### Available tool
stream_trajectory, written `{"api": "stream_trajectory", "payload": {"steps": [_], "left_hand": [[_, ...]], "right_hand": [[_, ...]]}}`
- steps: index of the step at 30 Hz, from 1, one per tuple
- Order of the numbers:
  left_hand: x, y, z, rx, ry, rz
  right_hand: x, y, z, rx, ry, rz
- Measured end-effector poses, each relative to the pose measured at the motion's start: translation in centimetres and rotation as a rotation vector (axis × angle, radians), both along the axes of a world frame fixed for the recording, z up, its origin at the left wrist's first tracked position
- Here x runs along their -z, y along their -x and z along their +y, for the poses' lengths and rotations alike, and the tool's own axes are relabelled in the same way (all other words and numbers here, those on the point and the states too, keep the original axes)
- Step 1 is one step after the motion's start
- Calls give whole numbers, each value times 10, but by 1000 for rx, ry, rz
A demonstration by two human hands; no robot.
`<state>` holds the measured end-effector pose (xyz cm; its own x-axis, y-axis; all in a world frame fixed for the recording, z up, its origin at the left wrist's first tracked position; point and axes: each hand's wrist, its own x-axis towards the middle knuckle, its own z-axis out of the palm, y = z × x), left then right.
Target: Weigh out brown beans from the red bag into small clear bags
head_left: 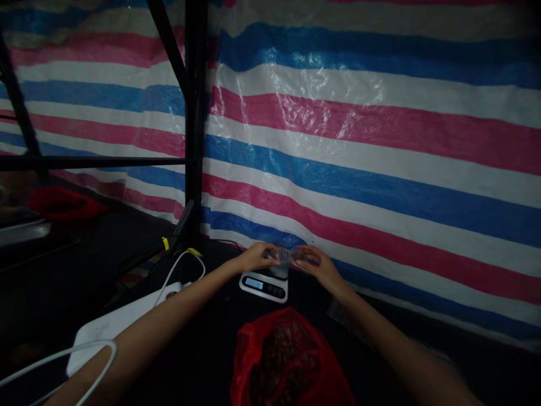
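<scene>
Both of my hands meet at a small clear plastic bag, held just above a digital scale. My left hand is closed on the left side of the bag, thumb and fingers pinched. On the opposite side my right hand grips it, fingers curled. Whatever the bag contains is too dim to make out. The white scale has a lit display at its front left; the bag and left hand partly cover its dark top. Closer to me sits an open red plastic bag with many small dark brown pieces inside.
A white box-like device with a looping white cable lies left, under my left forearm. Behind stands a black metal post before a striped tarp. Another red bag lies far left. Clear plastic is near my right forearm.
</scene>
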<state>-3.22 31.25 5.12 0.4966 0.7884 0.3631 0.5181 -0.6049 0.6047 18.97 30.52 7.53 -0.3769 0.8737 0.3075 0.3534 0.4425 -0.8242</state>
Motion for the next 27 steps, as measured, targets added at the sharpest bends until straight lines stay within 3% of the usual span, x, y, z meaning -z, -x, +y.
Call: {"api": "stream_trajectory", "payload": {"steps": [5, 10, 12, 14, 17, 20, 24, 27], "left_hand": [[-7, -11, -16, 66, 99, -228], [-8, -12, -19, 57, 98, -240], [-11, -10, -17, 61, 62, -230], [-15, -7, -16, 35, 8, -175], [-19, -2, -12, -87, -136, -10], [-12, 1, -7, -188, -266, 190], [6, -1, -2, -167, -232, 448], [0, -5, -22, -253, -263, 446]], "right_hand": [[-25, 11, 5, 14, -276, -279], [-52, 16, -7, -243, -730, -695], [-56, 15, -11, -231, -880, -821], [-56, 11, -13, -204, -927, -866], [-47, -2, -15, -120, -795, -721], [-30, -21, -18, 19, -502, -471], [8, -42, -28, 120, -81, -232], [38, -49, -44, 120, 77, -119]]}}
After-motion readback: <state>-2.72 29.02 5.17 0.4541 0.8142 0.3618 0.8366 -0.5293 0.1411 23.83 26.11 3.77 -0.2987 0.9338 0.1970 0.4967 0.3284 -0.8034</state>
